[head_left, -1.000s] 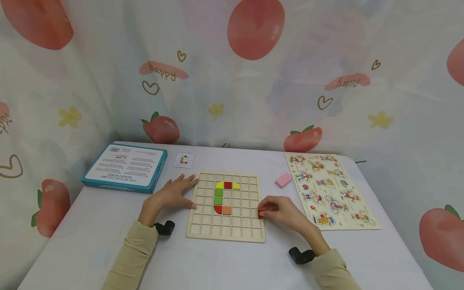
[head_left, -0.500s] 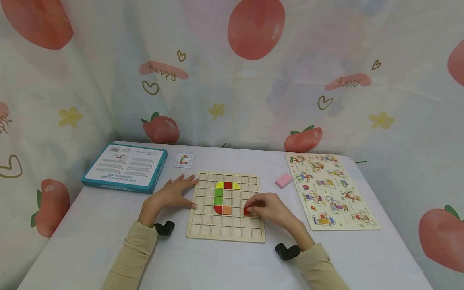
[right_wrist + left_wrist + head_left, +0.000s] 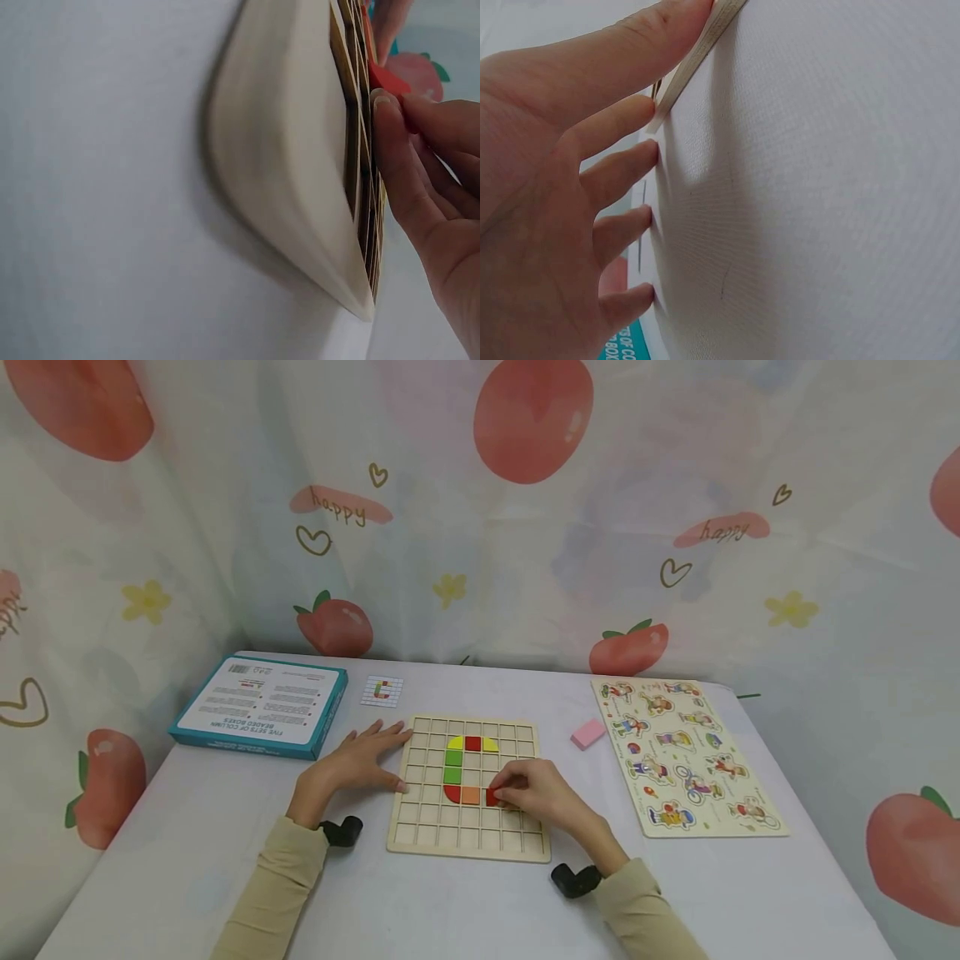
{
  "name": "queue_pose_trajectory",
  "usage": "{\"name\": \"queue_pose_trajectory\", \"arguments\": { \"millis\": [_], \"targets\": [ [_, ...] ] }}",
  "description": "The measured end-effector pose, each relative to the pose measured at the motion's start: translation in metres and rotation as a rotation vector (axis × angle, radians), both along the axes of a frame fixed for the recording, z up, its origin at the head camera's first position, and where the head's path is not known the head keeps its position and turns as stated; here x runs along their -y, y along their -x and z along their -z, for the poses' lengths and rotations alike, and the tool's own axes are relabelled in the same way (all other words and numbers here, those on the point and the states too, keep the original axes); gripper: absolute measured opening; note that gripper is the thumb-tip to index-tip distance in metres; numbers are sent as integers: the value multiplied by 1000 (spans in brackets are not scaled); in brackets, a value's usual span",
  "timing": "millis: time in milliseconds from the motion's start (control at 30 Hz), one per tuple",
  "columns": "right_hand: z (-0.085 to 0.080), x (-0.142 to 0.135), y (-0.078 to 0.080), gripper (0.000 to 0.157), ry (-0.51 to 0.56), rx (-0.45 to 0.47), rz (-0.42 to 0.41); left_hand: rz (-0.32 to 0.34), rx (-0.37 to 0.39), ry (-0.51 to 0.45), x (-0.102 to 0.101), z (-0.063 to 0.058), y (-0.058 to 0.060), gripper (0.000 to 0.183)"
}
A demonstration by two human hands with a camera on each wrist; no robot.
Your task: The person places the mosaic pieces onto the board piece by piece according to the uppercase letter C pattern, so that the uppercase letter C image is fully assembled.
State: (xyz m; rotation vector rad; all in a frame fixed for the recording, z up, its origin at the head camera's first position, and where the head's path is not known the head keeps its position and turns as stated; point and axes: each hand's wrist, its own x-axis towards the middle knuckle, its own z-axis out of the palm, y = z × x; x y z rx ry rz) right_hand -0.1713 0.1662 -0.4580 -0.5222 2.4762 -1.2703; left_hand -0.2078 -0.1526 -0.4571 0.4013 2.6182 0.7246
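Note:
A wooden grid board (image 3: 468, 837) lies mid-table, holding yellow, red, green and orange blocks in a C-like outline. Between thumb and fingertips, my right hand (image 3: 536, 792) pinches a red block (image 3: 491, 797) just right of the orange block (image 3: 470, 795). The right wrist view also shows this red block (image 3: 388, 79) at the fingertips, above the grid. My left hand (image 3: 360, 764) is spread at the board's left edge, with thumb and index finger touching it. In the left wrist view, the fingers (image 3: 622, 172) are extended and the thumb meets the wooden rim (image 3: 697, 56).
A small pattern card (image 3: 382, 692) lies behind the board. The teal-edged box (image 3: 258, 706) is at the back left. To the right are a pink block (image 3: 588, 734) and a cartoon picture board (image 3: 678, 756). A printed curtain (image 3: 480, 568) hangs behind the table.
My right hand has carried the red block leftward from the board's right edge to beside the orange block. The left hand stays at the left edge.

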Motion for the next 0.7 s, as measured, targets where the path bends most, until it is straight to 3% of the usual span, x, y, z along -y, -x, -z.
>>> {"name": "queue_pose_trajectory", "arguments": {
  "millis": [267, 600, 700],
  "targets": [
    [3, 9, 0, 5, -9, 14, 21, 1, 1, 1, 1, -2, -2, 94],
    [-1, 10, -1, 12, -119, -97, 25, -7, 0, -5, 1, -1, -3, 94],
    [-2, 10, -2, 13, -107, -89, 29, -6, 1, -5, 1, -1, -2, 94]
  ]
}}
